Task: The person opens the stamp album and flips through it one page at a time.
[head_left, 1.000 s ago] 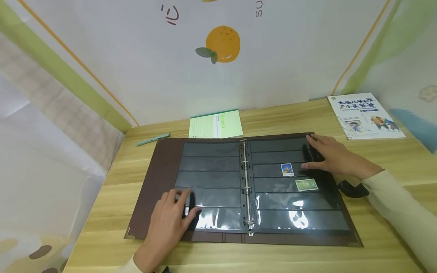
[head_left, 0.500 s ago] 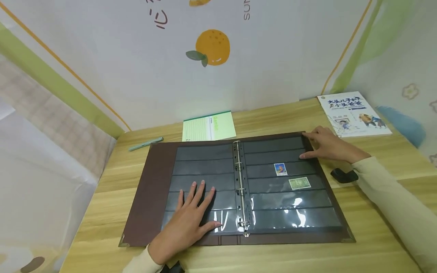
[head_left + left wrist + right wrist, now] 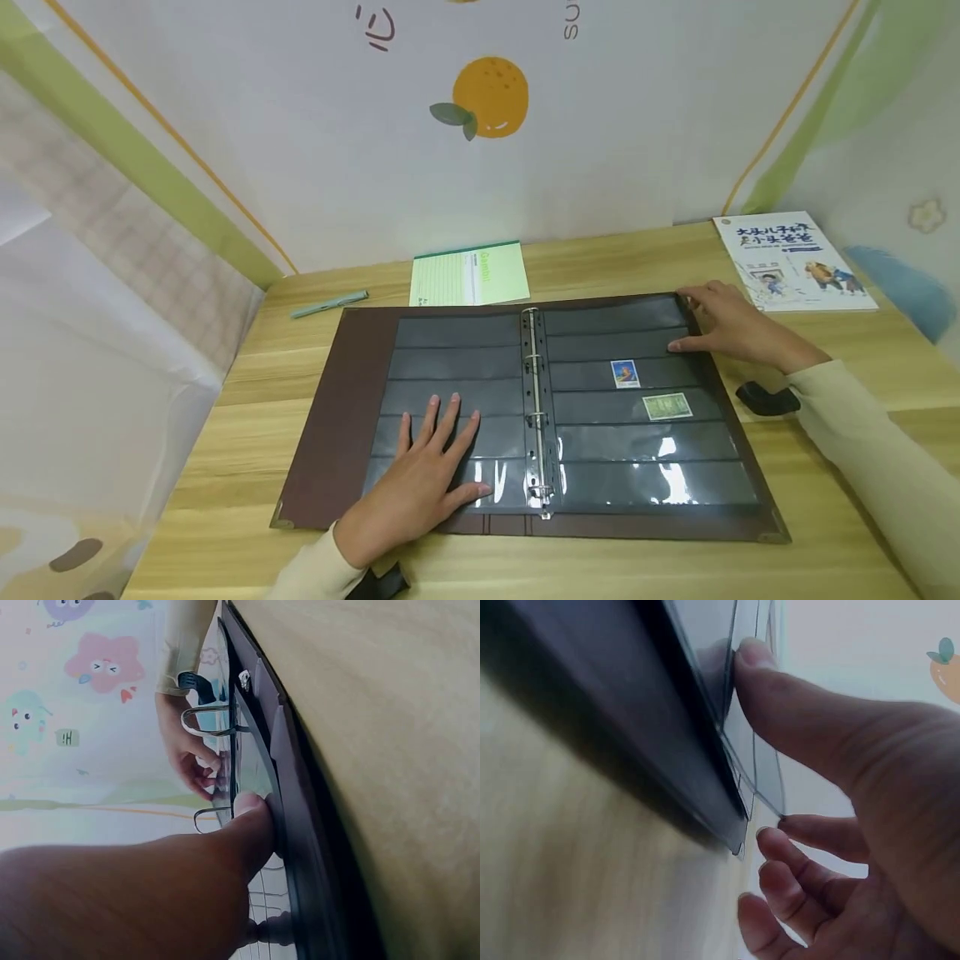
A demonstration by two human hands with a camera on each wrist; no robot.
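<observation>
We find the stamp album [image 3: 525,417] lying open and flat on the wooden desk [image 3: 825,517], its ring spine [image 3: 534,408] running down the centre. The black pocket pages are spread on both sides. Two stamps are already seated in the right-hand page: a blue stamp [image 3: 626,373] in the third strip and a green stamp [image 3: 667,406] in the strip below it. All other strips that we can see hold nothing, so we judge the filling to be at an early stage, with most pockets left.

The left hand [image 3: 427,483] lies flat on the lower left page, fingers straight and spread, pressing the sheet down without gripping anything. The right hand [image 3: 731,329] is at the upper outer corner of the right page; the right wrist view shows its thumb [image 3: 780,682] pressing on the clear sheet edge while the other fingers curl loosely beside the cover, not closed round anything.

Beyond the album we note a green notepad [image 3: 470,273] and a pen [image 3: 330,305] toward the wall, a picture book [image 3: 793,260] at the far right, and a small black object [image 3: 765,398] beside the right sleeve.
</observation>
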